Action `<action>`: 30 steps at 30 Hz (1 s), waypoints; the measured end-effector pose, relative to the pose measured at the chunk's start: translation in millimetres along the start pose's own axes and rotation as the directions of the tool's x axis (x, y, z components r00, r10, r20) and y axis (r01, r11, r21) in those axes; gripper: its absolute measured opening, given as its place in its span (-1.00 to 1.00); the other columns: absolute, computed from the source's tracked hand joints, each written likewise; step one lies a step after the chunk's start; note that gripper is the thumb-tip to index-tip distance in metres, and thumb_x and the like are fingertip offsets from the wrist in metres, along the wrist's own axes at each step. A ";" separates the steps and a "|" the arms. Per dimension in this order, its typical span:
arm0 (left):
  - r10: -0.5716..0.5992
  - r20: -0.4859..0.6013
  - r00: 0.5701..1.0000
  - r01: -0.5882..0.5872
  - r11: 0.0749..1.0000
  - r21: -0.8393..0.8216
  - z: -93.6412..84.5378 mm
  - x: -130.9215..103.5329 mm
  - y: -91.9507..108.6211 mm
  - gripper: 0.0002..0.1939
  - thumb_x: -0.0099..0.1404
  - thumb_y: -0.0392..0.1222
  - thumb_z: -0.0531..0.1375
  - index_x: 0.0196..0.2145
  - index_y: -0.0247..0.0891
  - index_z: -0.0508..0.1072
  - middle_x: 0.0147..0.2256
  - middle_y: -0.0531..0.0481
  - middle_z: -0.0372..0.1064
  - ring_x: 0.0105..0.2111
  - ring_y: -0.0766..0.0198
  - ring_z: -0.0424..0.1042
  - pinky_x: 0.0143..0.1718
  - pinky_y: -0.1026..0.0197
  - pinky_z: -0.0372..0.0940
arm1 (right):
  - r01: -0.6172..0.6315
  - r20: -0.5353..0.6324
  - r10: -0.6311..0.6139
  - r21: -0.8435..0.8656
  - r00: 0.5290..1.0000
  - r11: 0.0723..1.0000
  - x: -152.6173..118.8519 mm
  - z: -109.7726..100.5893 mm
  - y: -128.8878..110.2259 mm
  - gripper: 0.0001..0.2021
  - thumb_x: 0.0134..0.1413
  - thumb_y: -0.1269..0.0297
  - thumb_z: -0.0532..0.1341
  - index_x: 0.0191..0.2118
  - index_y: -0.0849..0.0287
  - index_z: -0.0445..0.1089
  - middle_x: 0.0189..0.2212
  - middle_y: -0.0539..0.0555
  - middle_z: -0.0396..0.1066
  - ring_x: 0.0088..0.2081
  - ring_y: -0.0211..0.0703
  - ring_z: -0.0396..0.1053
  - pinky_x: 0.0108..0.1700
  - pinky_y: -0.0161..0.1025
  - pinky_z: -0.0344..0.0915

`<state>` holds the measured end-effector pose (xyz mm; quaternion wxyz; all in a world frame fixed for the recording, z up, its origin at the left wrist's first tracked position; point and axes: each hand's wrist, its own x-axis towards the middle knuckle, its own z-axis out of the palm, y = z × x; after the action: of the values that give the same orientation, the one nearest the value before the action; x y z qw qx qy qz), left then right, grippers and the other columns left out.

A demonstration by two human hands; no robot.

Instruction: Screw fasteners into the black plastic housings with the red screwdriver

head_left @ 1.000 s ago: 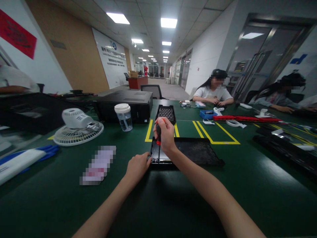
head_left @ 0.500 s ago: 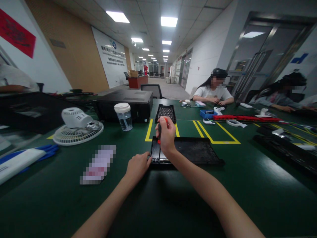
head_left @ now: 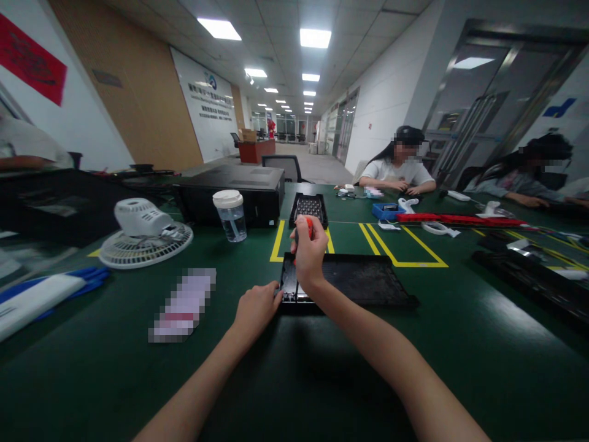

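My right hand [head_left: 311, 248] is wrapped around a screwdriver [head_left: 304, 228] with a red and black handle. The tool stands upright, its shaft pointing down at the left end of a flat black panel [head_left: 361, 276]. That panel lies lengthwise on the green table, and a shiny strip runs along its left part. At the panel's near left corner my left hand [head_left: 258, 310] grips the edge, thumb against the near side. Just behind the screwdriver sits a black tray [head_left: 309, 207] with rows of small round shapes in it.
A lidded plastic cup [head_left: 230, 215] stands before a black computer case [head_left: 230, 187]. To the left are a white fan [head_left: 146, 233] and blue gloves [head_left: 87, 282]. A blue box [head_left: 387, 212] and red strips [head_left: 460, 220] lie right. Several people sit around the table.
My right hand has turned slightly around the screwdriver handle. The left hand and the black panel stay in place; the view has shifted a touch.
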<state>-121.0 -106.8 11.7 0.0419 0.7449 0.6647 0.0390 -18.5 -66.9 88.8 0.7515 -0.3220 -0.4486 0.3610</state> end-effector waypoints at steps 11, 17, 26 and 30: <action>-0.005 -0.001 1.000 0.005 1.000 0.001 0.9 -0.1 -0.4 -0.66 0.29 -0.01 -0.05 -0.11 -0.15 0.38 -0.30 -0.12 0.46 -0.25 0.12 0.45 -0.25 0.16 0.27 | -0.091 0.026 0.090 0.064 0.996 0.994 -2.5 -0.9 -4.3 -0.77 -0.03 0.08 0.16 -0.38 0.15 0.25 -0.59 -0.10 0.17 -0.64 -0.43 0.07 -0.68 -0.47 -0.01; -0.002 0.009 1.000 0.002 1.000 -0.014 -2.0 0.0 -0.3 -0.66 0.30 -0.01 -0.05 -0.11 -0.15 0.38 -0.29 -0.12 0.46 -0.25 0.13 0.45 -0.25 0.18 0.27 | -0.035 0.038 0.033 0.047 0.999 0.998 2.2 -3.1 2.1 -0.79 0.02 0.09 0.12 -0.37 0.14 0.25 -0.59 -0.12 0.17 -0.68 -0.46 0.04 -0.69 -0.48 -0.02; -0.005 -0.002 1.000 0.005 1.000 -0.005 -3.1 -0.2 0.4 -0.67 0.30 -0.02 -0.05 -0.12 -0.15 0.39 -0.30 -0.12 0.47 -0.27 0.12 0.46 -0.30 0.20 0.27 | -0.136 0.178 0.094 0.241 0.980 0.961 10.8 -24.5 7.1 -0.66 0.15 0.03 -0.09 -0.33 0.15 0.26 -0.55 -0.06 0.28 -0.66 -0.42 0.19 -0.65 -0.45 0.10; -0.003 -0.005 1.000 0.003 1.000 -0.017 -0.7 1.0 -0.6 -0.67 0.30 -0.01 -0.05 -0.12 -0.15 0.38 -0.31 -0.12 0.47 -0.29 0.14 0.46 -0.32 0.21 0.27 | -0.278 0.390 0.163 0.258 0.906 0.925 21.5 -33.1 5.8 -0.69 0.14 0.03 -0.06 -0.31 0.15 0.25 -0.54 -0.05 0.31 -0.63 -0.39 0.24 -0.58 -0.42 0.18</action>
<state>-121.6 -105.7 12.3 0.0465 0.7433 0.6657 0.0464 17.3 -51.3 80.7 0.6506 -0.1782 -0.4774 0.5631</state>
